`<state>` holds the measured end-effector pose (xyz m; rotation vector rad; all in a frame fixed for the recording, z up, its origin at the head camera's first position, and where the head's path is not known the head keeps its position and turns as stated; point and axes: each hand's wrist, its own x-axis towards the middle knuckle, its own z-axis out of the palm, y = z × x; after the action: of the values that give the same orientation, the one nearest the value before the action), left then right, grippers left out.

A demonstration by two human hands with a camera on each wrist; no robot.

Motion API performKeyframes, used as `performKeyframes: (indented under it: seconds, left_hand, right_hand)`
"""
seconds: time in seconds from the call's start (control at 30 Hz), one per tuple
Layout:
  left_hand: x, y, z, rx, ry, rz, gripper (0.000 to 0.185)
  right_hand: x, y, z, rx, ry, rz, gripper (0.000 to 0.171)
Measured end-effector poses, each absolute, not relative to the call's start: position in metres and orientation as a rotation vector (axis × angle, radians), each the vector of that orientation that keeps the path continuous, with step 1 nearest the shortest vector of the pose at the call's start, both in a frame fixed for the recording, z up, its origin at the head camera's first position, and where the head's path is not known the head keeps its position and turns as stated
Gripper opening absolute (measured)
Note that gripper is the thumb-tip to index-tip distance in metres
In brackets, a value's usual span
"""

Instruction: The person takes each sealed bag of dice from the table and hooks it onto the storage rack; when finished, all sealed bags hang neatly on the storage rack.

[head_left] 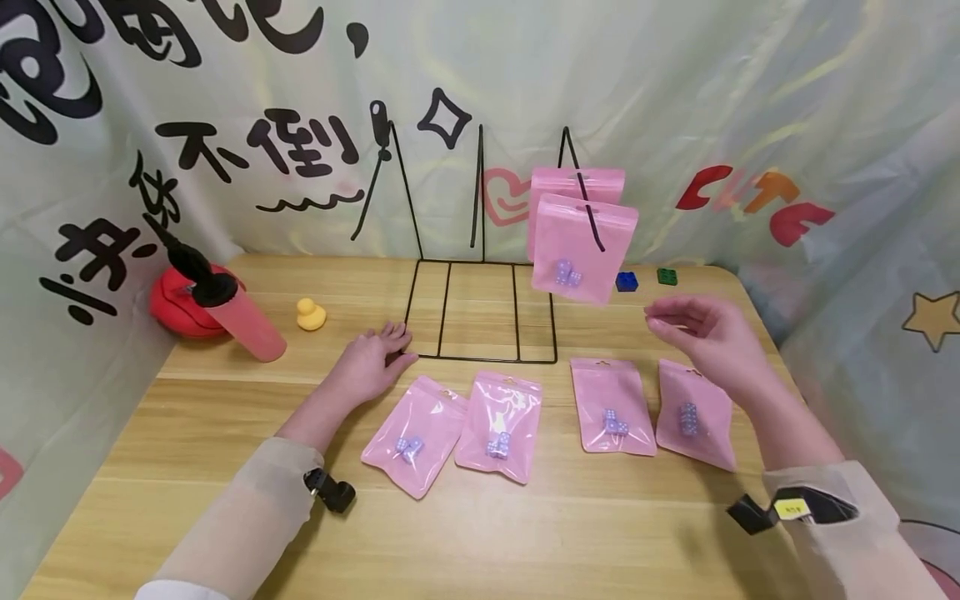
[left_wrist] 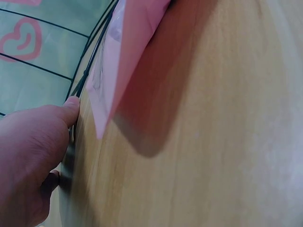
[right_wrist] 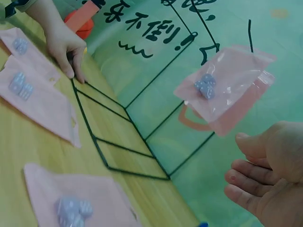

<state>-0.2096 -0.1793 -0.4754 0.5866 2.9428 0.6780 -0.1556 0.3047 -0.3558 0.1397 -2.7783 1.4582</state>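
Wooden tabletop (head_left: pixel 510 533): left hand (head_left: pixel 366 364) pinches a black wire rack (head_left: pixel 516 312) by its near-left corner; empty right hand (head_left: pixel 711 340), loosely bent, hovers right of hanging pink plastic pouches (head_left: pixel 581 242).

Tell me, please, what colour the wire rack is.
The wire rack is black, clearest in the head view.

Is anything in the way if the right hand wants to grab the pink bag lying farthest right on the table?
Nothing visible is in the way. The right hand is raised near the top end of that pink bag, and no other thing shows between them.
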Motion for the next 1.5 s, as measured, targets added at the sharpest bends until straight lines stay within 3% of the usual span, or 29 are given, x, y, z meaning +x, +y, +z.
performKeyframes:
  seconds: [0.63, 1.1, 1.5]
  left_hand:
    - [-0.211, -0.177, -0.473, 0.575, 2.952, 0.667, 0.052]
    - [-0.210, -0.180, -0.480, 0.567, 2.947, 0.686, 0.053]
    - [-0.210, -0.180, -0.479, 0.581, 2.948, 0.685, 0.053]
  right_hand:
    - [-0.101, 0.378, -0.393, -0.093, -2.920, 1.299, 0.048]
    - [-0.097, 0.416, -0.421, -0.314, -3.117, 1.201, 0.066]
    - [-0.101, 0.404, -0.435, -0.702, -3.045, 1.276, 0.080]
